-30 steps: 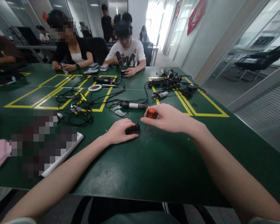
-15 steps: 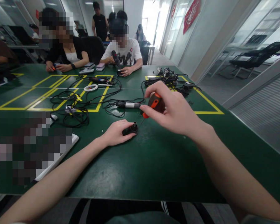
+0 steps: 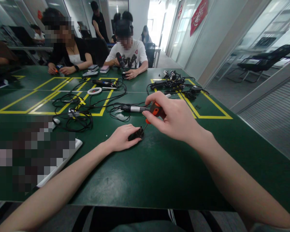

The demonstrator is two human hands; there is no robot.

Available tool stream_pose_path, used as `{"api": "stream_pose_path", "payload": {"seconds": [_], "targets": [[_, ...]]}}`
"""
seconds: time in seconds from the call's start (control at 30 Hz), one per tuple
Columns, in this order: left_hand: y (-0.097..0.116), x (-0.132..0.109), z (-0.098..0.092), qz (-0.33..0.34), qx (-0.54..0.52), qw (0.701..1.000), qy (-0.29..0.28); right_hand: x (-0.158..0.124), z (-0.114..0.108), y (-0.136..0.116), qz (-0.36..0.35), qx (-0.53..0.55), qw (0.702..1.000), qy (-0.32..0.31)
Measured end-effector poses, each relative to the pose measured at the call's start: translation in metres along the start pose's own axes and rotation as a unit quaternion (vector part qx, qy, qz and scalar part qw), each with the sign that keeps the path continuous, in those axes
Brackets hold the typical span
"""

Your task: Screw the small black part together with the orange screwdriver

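My left hand (image 3: 122, 138) is closed around a small black cylindrical part (image 3: 139, 132) resting on the green table. A short peg-like end of the part points up beyond my thumb and finger; much of it is hidden by the hand. In my right hand (image 3: 174, 116), a screwdriver with an orange and black handle (image 3: 155, 110) is pinched between thumb and fingers. Its thin shaft slants down and left to the black part. Whether the tip touches the part I cannot tell. Just behind both hands lies a black and silver cylindrical tool (image 3: 134, 109) with a cable.
Coiled black cables (image 3: 73, 119) lie on the left, and a white ring (image 3: 94, 91) farther back. A heap of cables and black devices (image 3: 176, 84) sits at the back right inside yellow tape. A white-edged, blurred-out object (image 3: 73, 151) lies front left. Two people sit across the table.
My right hand has moved slightly left and down with the screwdriver, bringing its shaft closer to the black part. The left hand stays nearly in place.
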State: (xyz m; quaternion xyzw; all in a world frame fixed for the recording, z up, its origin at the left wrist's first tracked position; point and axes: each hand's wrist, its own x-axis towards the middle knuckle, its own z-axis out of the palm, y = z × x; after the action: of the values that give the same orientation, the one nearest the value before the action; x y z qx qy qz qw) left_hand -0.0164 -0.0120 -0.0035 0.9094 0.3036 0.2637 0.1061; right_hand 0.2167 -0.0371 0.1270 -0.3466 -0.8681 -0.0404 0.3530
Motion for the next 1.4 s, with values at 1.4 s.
{"api": "stream_pose_path", "payload": {"seconds": [1.4], "targets": [[-0.001,-0.001,-0.002,-0.061,-0.083,0.994,-0.029,0.003,0.007,0.001,0.010,0.199,0.974,0.110]]}}
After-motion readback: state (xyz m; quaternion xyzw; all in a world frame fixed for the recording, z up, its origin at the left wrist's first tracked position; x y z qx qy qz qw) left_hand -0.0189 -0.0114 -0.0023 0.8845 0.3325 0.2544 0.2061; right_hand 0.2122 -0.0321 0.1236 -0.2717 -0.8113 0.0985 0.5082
